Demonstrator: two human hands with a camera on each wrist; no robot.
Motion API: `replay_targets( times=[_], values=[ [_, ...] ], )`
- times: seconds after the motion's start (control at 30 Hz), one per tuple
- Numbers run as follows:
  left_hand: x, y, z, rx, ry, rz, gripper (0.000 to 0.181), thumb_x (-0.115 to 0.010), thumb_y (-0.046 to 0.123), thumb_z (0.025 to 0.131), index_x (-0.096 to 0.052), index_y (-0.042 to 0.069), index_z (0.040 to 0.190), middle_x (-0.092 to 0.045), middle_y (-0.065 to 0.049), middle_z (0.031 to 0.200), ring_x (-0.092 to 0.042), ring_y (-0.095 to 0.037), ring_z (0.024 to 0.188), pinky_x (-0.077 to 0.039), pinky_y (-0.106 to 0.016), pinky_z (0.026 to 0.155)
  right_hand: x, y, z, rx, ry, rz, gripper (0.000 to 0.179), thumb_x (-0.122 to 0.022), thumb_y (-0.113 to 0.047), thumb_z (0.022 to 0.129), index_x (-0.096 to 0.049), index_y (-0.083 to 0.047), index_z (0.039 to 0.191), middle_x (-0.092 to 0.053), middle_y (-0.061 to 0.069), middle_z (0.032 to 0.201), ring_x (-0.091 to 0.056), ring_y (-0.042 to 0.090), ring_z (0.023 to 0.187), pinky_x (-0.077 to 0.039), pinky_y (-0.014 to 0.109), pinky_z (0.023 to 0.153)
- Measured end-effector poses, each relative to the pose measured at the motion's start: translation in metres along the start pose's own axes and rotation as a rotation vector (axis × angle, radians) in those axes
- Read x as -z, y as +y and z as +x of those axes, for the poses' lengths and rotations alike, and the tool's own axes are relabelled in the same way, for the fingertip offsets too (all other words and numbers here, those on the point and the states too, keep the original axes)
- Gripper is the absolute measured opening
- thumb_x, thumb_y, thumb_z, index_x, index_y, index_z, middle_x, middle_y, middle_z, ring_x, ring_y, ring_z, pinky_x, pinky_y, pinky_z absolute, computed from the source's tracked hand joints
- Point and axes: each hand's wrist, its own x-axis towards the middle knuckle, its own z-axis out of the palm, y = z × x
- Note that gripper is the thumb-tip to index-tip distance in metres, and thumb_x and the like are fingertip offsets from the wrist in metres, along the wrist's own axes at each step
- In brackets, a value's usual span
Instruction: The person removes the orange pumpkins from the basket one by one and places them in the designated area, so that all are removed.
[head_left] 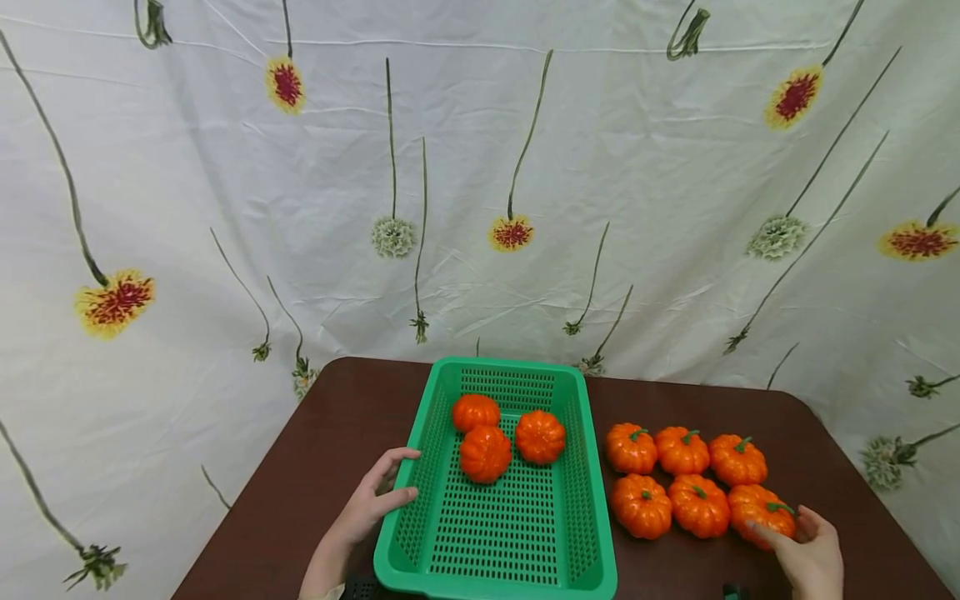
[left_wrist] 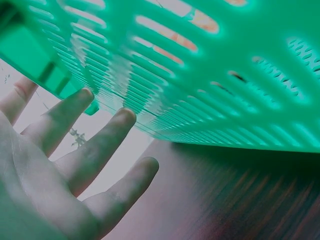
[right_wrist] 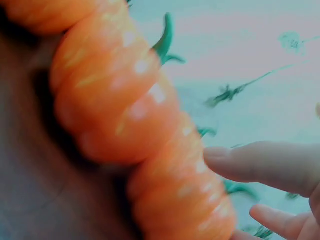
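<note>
At the near right, the right hand [head_left: 813,554] is at the right-end pumpkin [head_left: 761,512] of the front row on the dark brown table [head_left: 300,467]. Its thumb lies against the near side of that pumpkin, and the fingers bend beside its right side, apart from the thumb; whether they are clamped on it I cannot tell, as the right wrist view is blurred. The pumpkin sits on the table, in line with the middle pumpkin [head_left: 699,506] and the left pumpkin [head_left: 643,506] of the same row.

To the left, the left hand [head_left: 367,504] rests at the left rim of a green basket [head_left: 603,533], thumb and forefinger well apart. The left wrist view shows its fingers nearly straight and spread beside the slotted outer wall.

A little farther off, three more orange pumpkins [head_left: 683,451] form a back row, close behind the front one, with green stems on top. Inside the basket, toward its far half, lie three others: a lower-left one [head_left: 484,454], one just behind it [head_left: 476,412], and one to the right [head_left: 540,437].

Beyond the table hangs a pale cloth [head_left: 465,100] printed with flowers and long stems.
</note>
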Motion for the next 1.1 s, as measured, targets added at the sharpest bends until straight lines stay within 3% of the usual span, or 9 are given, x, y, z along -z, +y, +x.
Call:
replay_targets(
  times=[0.13,0.43,0.63,0.7,0.73,0.8,0.93,1.0,1.1],
  values=[
    [0.000,-0.001,0.000,0.012,0.000,-0.007,0.043,-0.055,0.003,0.091,-0.041,-0.001,0.132,-0.029,-0.026,0.144,-0.028,0.011,0.123,-0.043,-0.035,0.085,-0.001,0.006,0.015,0.046,0.052,0.020,0.124,-0.082,-0.051,0.063,-0.007,-0.004,0.150,-0.005,0.028,0.151,-0.016,0.048,0.134,-0.027,0.058,0.099],
    [0.000,-0.004,0.001,0.015,-0.010,-0.013,0.045,-0.055,0.004,0.091,-0.040,-0.001,0.133,-0.027,-0.025,0.145,-0.027,0.013,0.124,-0.043,-0.035,0.084,-0.010,-0.056,-0.032,0.101,0.071,-0.008,0.107,-0.075,-0.048,0.075,-0.012,-0.008,0.151,-0.009,0.021,0.154,-0.014,0.041,0.137,-0.024,0.056,0.102],
    [0.001,-0.002,0.001,0.015,0.002,-0.014,0.044,-0.055,0.003,0.091,-0.041,-0.001,0.132,-0.029,-0.025,0.144,-0.026,0.007,0.128,-0.044,-0.035,0.084,-0.014,-0.064,-0.010,0.216,0.085,0.003,0.099,-0.071,-0.054,0.075,-0.016,-0.024,0.151,-0.014,0.011,0.155,-0.018,0.031,0.139,-0.026,0.041,0.106],
    [0.000,-0.001,0.000,0.023,0.007,-0.011,0.043,-0.055,0.004,0.091,-0.042,0.000,0.132,-0.030,-0.025,0.144,-0.024,0.000,0.131,-0.044,-0.035,0.084,-0.017,-0.075,-0.012,0.284,0.058,0.040,0.096,-0.073,-0.049,0.076,-0.017,-0.024,0.150,-0.015,0.010,0.154,-0.018,0.031,0.139,-0.026,0.041,0.107],
    [0.000,-0.001,0.000,0.023,0.006,-0.009,0.043,-0.055,0.004,0.091,-0.041,0.000,0.132,-0.030,-0.025,0.144,-0.023,-0.004,0.132,-0.044,-0.035,0.085,-0.019,-0.080,-0.014,0.302,0.055,0.035,0.094,-0.072,-0.050,0.076,-0.018,-0.026,0.150,-0.018,0.008,0.154,-0.021,0.028,0.139,-0.028,0.033,0.106],
    [0.000,0.000,-0.001,0.026,0.005,-0.007,0.043,-0.055,0.004,0.091,-0.041,0.000,0.132,-0.030,-0.025,0.144,-0.023,-0.005,0.132,-0.044,-0.036,0.085,-0.026,-0.095,-0.028,0.350,0.040,0.046,0.090,-0.072,-0.049,0.077,-0.020,-0.028,0.148,-0.022,0.005,0.152,-0.025,0.024,0.137,-0.031,0.022,0.101],
    [0.001,-0.001,-0.001,0.021,-0.002,-0.014,0.044,-0.055,0.004,0.091,-0.041,0.000,0.132,-0.028,-0.026,0.144,-0.027,0.007,0.127,-0.044,-0.036,0.083,-0.038,-0.135,-0.072,0.392,-0.063,0.070,0.090,-0.071,-0.044,0.080,-0.018,-0.020,0.150,-0.023,0.008,0.151,-0.026,0.026,0.136,-0.031,0.029,0.103],
    [0.001,-0.002,0.000,0.019,-0.007,-0.021,0.044,-0.054,0.003,0.091,-0.040,-0.001,0.133,-0.027,-0.026,0.145,-0.028,0.011,0.124,-0.044,-0.036,0.082,-0.044,-0.157,-0.096,0.408,-0.145,0.082,0.091,-0.070,-0.039,0.083,-0.014,-0.012,0.151,-0.019,0.013,0.152,-0.024,0.031,0.137,-0.027,0.043,0.106],
    [0.001,-0.003,0.000,0.021,-0.020,-0.025,0.045,-0.054,0.004,0.091,-0.039,-0.001,0.133,-0.025,-0.025,0.146,-0.022,-0.001,0.133,-0.043,-0.036,0.084,-0.054,-0.180,-0.119,0.439,-0.244,0.093,0.090,-0.068,-0.034,0.086,-0.010,-0.009,0.151,-0.017,0.015,0.153,-0.023,0.032,0.137,-0.026,0.048,0.105]
  ],
)
